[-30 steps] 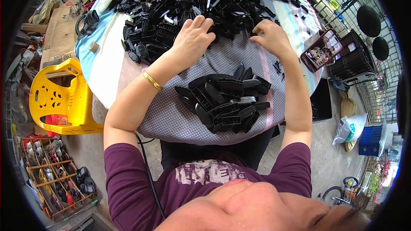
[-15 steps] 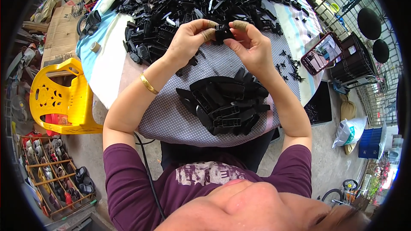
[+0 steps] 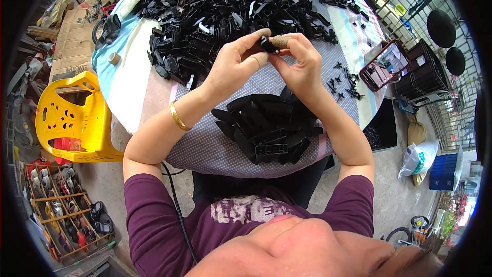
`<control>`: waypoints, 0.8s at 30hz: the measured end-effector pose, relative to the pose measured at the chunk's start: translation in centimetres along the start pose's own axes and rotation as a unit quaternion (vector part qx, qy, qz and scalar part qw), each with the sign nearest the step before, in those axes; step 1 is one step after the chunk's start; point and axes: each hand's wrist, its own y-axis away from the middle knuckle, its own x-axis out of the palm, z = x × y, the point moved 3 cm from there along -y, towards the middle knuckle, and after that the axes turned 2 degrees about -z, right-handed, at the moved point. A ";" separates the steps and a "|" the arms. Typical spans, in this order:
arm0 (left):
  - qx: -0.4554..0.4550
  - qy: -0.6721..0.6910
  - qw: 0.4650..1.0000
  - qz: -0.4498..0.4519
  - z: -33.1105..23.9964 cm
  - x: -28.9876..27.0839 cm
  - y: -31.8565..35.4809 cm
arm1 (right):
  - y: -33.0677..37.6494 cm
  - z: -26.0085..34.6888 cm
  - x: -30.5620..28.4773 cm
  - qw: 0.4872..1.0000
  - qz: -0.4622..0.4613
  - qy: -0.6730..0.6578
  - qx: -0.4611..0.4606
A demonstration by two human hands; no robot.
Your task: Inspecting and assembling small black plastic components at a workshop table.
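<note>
Above the round table (image 3: 134,79), over the patterned cloth (image 3: 215,146), both my hands met on one small black plastic part (image 3: 266,45).

- Progress, as I judged it: a neat stack of black pieces (image 3: 269,128) lay on the cloth just below my wrists, which I took for the finished lot. A far bigger loose heap of black pieces (image 3: 225,5) covered the back of the table, so most of the work looked left to do. A few tiny black bits (image 3: 347,79) were scattered to my right, near a phone (image 3: 383,64) at the table edge.
- Left hand (image 3: 236,66): raised off the table, wrist bent, gold bangle (image 3: 177,116) on the forearm. Thumb and forefinger were closed on the part's left side, the other fingers curled beneath.
- Right hand (image 3: 302,64): raised opposite, thumb and forefinger pinched on the part's right end, one fingertip wearing a tan cover (image 3: 280,41).
- The part sat between the two pinches, clear of both piles. What exactly the fingers were doing to it I could not tell.
- Yellow stool (image 3: 72,118) stood on the floor to my left.
</note>
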 end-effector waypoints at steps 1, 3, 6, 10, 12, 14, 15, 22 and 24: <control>-0.005 0.022 1.000 -0.009 -0.2 0.1 0.0 | 0.0 0.1 0.0 1.000 -0.006 0.012 -0.007; 0.006 0.038 0.999 -0.018 0.0 -0.1 -0.2 | -0.2 0.6 0.0 1.000 -0.010 0.023 -0.015; 0.010 0.084 0.996 0.002 0.5 -1.0 -1.0 | -0.7 -0.3 0.0 0.987 0.039 -0.037 0.150; 0.036 0.058 0.997 0.047 0.6 -1.9 -1.3 | -0.1 -0.6 0.1 0.955 0.163 -0.122 0.217; 0.062 0.022 0.996 0.057 0.4 -2.0 -1.3 | 0.1 -0.4 0.2 0.966 0.143 -0.097 0.191; 0.057 0.042 0.996 0.057 0.6 -1.8 -1.3 | 0.3 -0.1 0.3 0.976 0.124 -0.071 0.165; 0.051 0.062 0.995 0.055 0.6 -1.8 -1.2 | 0.4 0.0 0.3 0.977 0.118 -0.068 0.165; -0.015 0.107 0.990 0.089 0.1 -1.9 -1.8 | -0.2 0.4 0.3 0.996 0.037 0.063 0.042; -0.050 0.056 0.995 0.062 0.4 -1.8 -1.5 | -0.3 0.6 0.2 0.995 0.043 0.087 0.001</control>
